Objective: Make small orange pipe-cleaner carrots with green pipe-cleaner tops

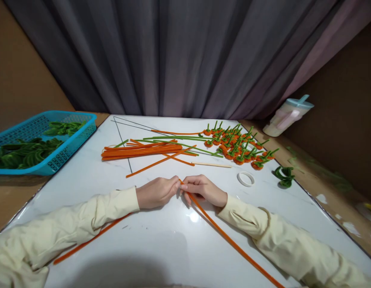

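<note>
My left hand and my right hand meet at the middle of the white table, fingers pinched together. Both are closed on an orange pipe cleaner that is bent at the fingertips. One leg runs from my right hand toward the near right edge. The other leg shows under my left sleeve, toward the near left. A pile of straight orange pipe cleaners lies just beyond my hands.
Several finished orange flowers with green stems lie at the back right, beside long green pipe cleaners, a thin wooden stick, a white tape ring and green loops. A blue basket of green pieces sits left; a lidded cup right.
</note>
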Motion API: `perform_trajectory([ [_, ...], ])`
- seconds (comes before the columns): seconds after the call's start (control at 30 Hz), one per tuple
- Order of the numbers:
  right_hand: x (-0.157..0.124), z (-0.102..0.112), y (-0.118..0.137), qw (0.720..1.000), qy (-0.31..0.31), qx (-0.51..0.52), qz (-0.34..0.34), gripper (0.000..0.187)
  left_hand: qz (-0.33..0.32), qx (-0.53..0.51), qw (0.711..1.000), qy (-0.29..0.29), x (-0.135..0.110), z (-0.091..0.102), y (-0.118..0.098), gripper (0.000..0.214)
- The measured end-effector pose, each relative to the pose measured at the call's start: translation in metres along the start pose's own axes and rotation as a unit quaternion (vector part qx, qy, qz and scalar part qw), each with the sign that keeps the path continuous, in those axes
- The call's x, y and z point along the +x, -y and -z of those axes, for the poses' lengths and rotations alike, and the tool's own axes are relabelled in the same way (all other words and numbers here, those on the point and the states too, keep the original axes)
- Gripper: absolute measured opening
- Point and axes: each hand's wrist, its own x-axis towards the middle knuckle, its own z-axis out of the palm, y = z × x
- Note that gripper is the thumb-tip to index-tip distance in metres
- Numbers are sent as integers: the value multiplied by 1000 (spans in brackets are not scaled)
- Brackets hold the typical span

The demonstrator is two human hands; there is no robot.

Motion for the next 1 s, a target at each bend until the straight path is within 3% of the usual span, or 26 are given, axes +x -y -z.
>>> perform_trajectory([
  [1.0,0,0,0,1000,-5,-4,-4,27,-3,18,1000,-14,-1,-4,3,21],
])
